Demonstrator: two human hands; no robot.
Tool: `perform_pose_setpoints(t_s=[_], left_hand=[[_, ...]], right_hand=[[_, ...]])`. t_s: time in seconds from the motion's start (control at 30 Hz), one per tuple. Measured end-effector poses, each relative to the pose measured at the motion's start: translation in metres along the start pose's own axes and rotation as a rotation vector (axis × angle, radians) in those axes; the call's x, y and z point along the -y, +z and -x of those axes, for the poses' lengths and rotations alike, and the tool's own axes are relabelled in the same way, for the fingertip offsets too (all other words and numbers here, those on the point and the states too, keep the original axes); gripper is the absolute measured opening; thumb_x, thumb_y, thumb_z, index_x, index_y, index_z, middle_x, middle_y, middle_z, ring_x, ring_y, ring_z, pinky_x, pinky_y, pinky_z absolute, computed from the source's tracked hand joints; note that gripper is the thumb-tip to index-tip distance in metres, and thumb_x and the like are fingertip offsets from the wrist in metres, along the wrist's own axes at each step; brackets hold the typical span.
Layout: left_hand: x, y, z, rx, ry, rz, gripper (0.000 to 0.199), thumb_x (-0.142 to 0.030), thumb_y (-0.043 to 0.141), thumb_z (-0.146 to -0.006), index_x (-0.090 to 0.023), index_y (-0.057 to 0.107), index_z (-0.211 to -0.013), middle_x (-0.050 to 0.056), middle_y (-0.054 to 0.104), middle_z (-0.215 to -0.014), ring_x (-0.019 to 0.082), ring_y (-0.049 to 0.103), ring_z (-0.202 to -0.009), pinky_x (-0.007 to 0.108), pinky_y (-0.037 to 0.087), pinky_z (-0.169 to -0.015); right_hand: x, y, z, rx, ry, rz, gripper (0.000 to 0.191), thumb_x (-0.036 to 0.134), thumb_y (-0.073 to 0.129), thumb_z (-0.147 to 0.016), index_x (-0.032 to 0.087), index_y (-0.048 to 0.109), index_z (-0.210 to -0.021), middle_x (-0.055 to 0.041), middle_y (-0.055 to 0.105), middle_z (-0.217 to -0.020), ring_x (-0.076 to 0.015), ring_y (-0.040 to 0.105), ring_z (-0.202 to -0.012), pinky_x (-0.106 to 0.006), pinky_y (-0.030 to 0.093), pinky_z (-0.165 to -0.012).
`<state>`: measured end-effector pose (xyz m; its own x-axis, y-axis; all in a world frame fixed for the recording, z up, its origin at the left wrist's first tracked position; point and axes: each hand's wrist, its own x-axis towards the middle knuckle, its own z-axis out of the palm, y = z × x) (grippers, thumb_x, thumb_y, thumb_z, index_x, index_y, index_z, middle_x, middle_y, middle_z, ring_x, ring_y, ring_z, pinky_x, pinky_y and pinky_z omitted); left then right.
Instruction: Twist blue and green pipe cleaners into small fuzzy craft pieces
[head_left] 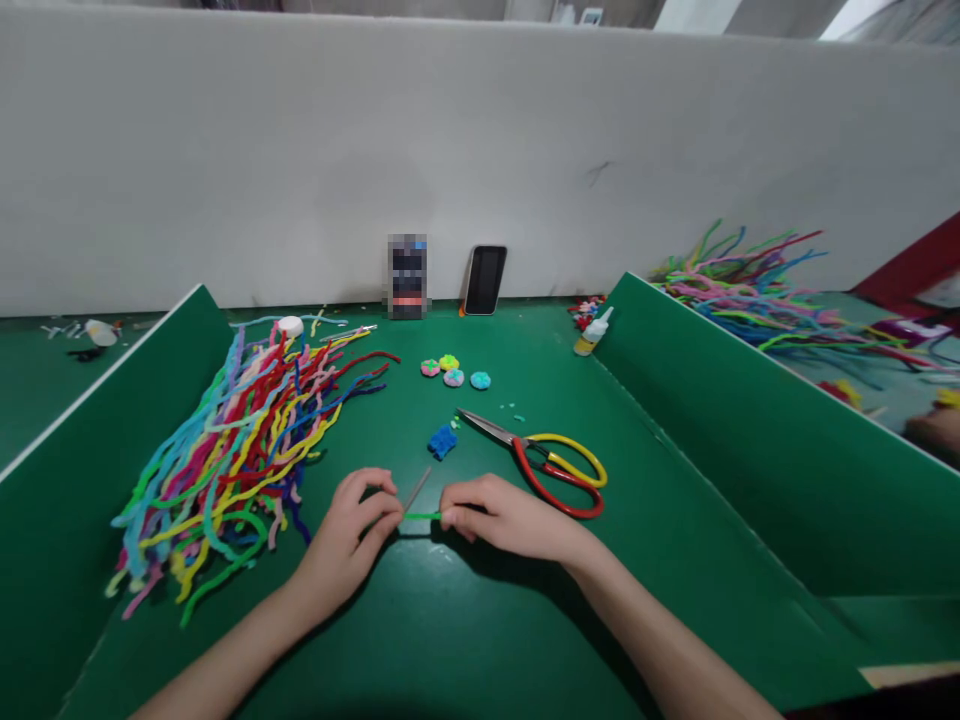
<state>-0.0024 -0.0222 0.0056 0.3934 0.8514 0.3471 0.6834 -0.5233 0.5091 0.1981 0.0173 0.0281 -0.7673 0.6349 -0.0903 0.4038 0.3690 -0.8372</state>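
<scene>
A short green pipe cleaner [423, 516] is stretched level between my two hands, low over the green table. My left hand [358, 525] pinches its left end, and a thin grey stick [417, 489] slants up from the same fingertips. The right end is pinched by my right hand [499, 515]. Just beyond the hands lies a fuzzy blue piece [442, 441]. Scissors [551, 462] with one yellow and one red handle rest to the right, blades pointing up and left. Farther back are several small round coloured pieces [454, 378].
A big pile of coloured pipe cleaners [247, 430] covers the left side. Green dividers [720, 420] stand at both sides. At the back are a glue bottle [592, 332], a dark-screened phone [486, 280] and a blurred device [407, 277]. Another person's hand [936, 430] shows at far right.
</scene>
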Motion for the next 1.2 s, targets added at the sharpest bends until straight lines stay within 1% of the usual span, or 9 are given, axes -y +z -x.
perform_pose_setpoints(t_s=[0.1, 0.3, 0.53, 0.67, 0.8, 0.9, 1.0, 1.1, 1.2], left_hand=[[-0.001, 0.001, 0.0, 0.039, -0.063, 0.103, 0.017, -0.02, 0.036, -0.081, -0.019, 0.052, -0.074, 0.004, 0.05, -0.087, 0.016, 0.046, -0.094, 0.031, 0.04, -0.08], [-0.002, 0.002, 0.001, 0.011, -0.044, 0.074, 0.014, -0.018, 0.038, -0.081, -0.019, 0.05, -0.073, 0.004, 0.051, -0.084, 0.017, 0.045, -0.093, 0.033, 0.038, -0.081], [-0.001, 0.002, 0.001, -0.014, 0.121, -0.107, 0.015, -0.011, 0.034, -0.079, -0.018, 0.048, -0.078, 0.003, 0.054, -0.081, 0.016, 0.047, -0.089, 0.039, 0.031, -0.087], [-0.001, 0.002, 0.001, -0.03, 0.162, -0.155, 0.016, -0.011, 0.034, -0.08, -0.017, 0.048, -0.077, 0.004, 0.055, -0.079, 0.015, 0.049, -0.083, 0.037, 0.034, -0.084], [0.0, 0.001, 0.0, -0.004, 0.145, -0.135, 0.016, -0.012, 0.033, -0.08, -0.017, 0.047, -0.075, 0.003, 0.056, -0.076, 0.015, 0.05, -0.078, 0.036, 0.037, -0.081], [0.002, -0.001, -0.001, 0.001, 0.072, -0.105, 0.015, -0.015, 0.033, -0.082, -0.016, 0.047, -0.076, 0.004, 0.056, -0.075, 0.015, 0.05, -0.076, 0.033, 0.04, -0.076], [0.003, -0.001, -0.001, 0.029, 0.021, -0.085, 0.016, -0.018, 0.033, -0.082, -0.016, 0.047, -0.076, 0.004, 0.055, -0.073, 0.015, 0.049, -0.075, 0.032, 0.041, -0.072], [0.002, 0.0, -0.001, 0.068, 0.041, -0.083, 0.018, -0.018, 0.032, -0.082, -0.016, 0.047, -0.075, 0.004, 0.054, -0.072, 0.015, 0.049, -0.073, 0.031, 0.041, -0.071], [0.002, 0.002, 0.0, 0.097, 0.062, -0.088, 0.018, -0.018, 0.031, -0.083, -0.016, 0.048, -0.074, 0.003, 0.054, -0.071, 0.014, 0.048, -0.072, 0.031, 0.04, -0.07]], right_hand=[[-0.002, -0.003, 0.001, 0.011, 0.021, -0.026, 0.021, 0.017, 0.038, -0.08, 0.014, 0.055, -0.07, 0.0037, 0.046, -0.053, -0.0068, 0.043, -0.05, -0.016, 0.032, -0.051], [-0.002, -0.004, 0.001, 0.008, 0.038, -0.043, 0.02, 0.016, 0.038, -0.079, 0.014, 0.055, -0.069, 0.0039, 0.046, -0.053, -0.007, 0.043, -0.051, -0.016, 0.032, -0.051], [-0.003, -0.003, 0.0, -0.007, 0.046, -0.022, 0.02, 0.015, 0.038, -0.078, 0.015, 0.053, -0.065, 0.0037, 0.047, -0.053, -0.0072, 0.043, -0.051, -0.017, 0.033, -0.052], [-0.005, -0.002, -0.001, -0.035, 0.06, -0.033, 0.02, 0.015, 0.037, -0.078, 0.015, 0.052, -0.064, 0.0036, 0.047, -0.053, -0.0074, 0.044, -0.052, -0.017, 0.033, -0.053], [-0.014, -0.003, -0.003, -0.159, 0.112, 0.013, 0.022, 0.016, 0.036, -0.078, 0.015, 0.049, -0.062, 0.0023, 0.048, -0.057, -0.0085, 0.044, -0.055, -0.018, 0.033, -0.053], [-0.025, -0.006, -0.005, -0.321, 0.187, 0.08, 0.021, 0.02, 0.033, -0.079, 0.016, 0.049, -0.067, 0.0014, 0.048, -0.059, -0.0101, 0.044, -0.055, -0.02, 0.034, -0.053], [-0.032, -0.006, -0.008, -0.459, 0.199, 0.161, 0.018, 0.023, 0.034, -0.079, 0.016, 0.05, -0.076, -0.0004, 0.052, -0.066, -0.0122, 0.047, -0.06, -0.023, 0.036, -0.058], [-0.034, -0.002, -0.011, -0.519, 0.266, 0.23, 0.022, 0.025, 0.041, -0.076, 0.015, 0.05, -0.094, -0.0007, 0.053, -0.064, -0.0144, 0.049, -0.059, -0.024, 0.036, -0.056], [-0.032, 0.003, -0.014, -0.509, 0.324, 0.308, 0.033, 0.027, 0.043, -0.075, 0.016, 0.047, -0.106, -0.0008, 0.056, -0.061, -0.0163, 0.052, -0.057, -0.025, 0.037, -0.054]])
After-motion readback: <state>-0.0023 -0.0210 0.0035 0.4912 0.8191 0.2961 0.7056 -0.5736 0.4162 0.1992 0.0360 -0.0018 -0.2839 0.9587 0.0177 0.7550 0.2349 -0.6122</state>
